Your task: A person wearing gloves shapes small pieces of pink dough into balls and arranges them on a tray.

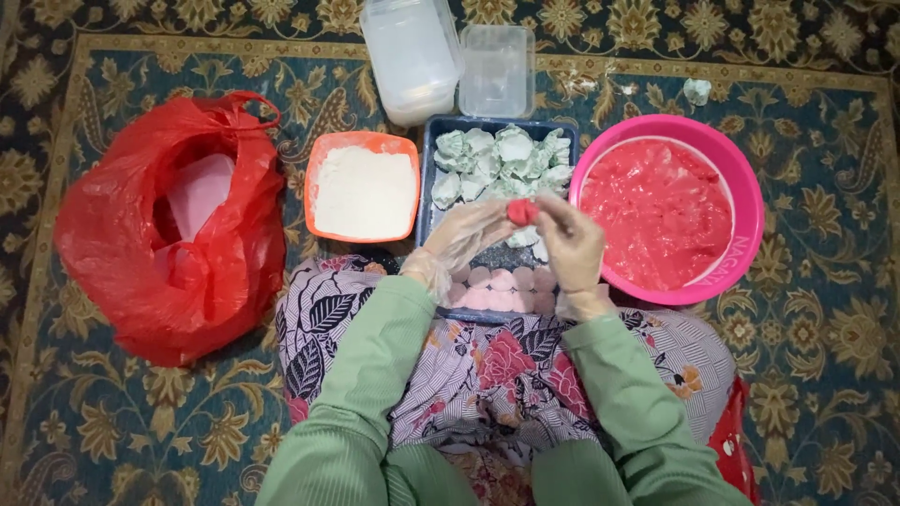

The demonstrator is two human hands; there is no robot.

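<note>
Nearest the camera, two green sleeves reach forward over a lap covered in flower-and-leaf printed cloth, and both hands meet above the near end of a dark blue tray [428,178]. The left hand [466,236], in a thin clear glove, is half curled with its fingers bent toward the middle. The right hand [570,245], gloved the same way, is partly closed too, and its fingertips press on a small red dough ball [521,212]. The ball sits pinched between the fingertips of both hands, above the tray and clear of it.

The step in hand looks like shaping: one small portion of red dough is being rounded or flattened between the fingers. Judging from the tray, the next move calls for a light, even squeeze so the piece keeps its form.

Under the hands, on the near part of the tray, lie rows of pale pink rounds [500,287], touching one another. Further along the same tray sits a heap of pale green lumps [502,157]. Just left of the tray stands an orange tub of white flour [363,190], and just right of it a pink basin [745,201] of glossy red dough. Well to the left, a red plastic bag [169,230] lies open on the patterned carpet [112,412]. Furthest off, beyond the tray, two clear plastic containers [412,56] lie side by side.
</note>
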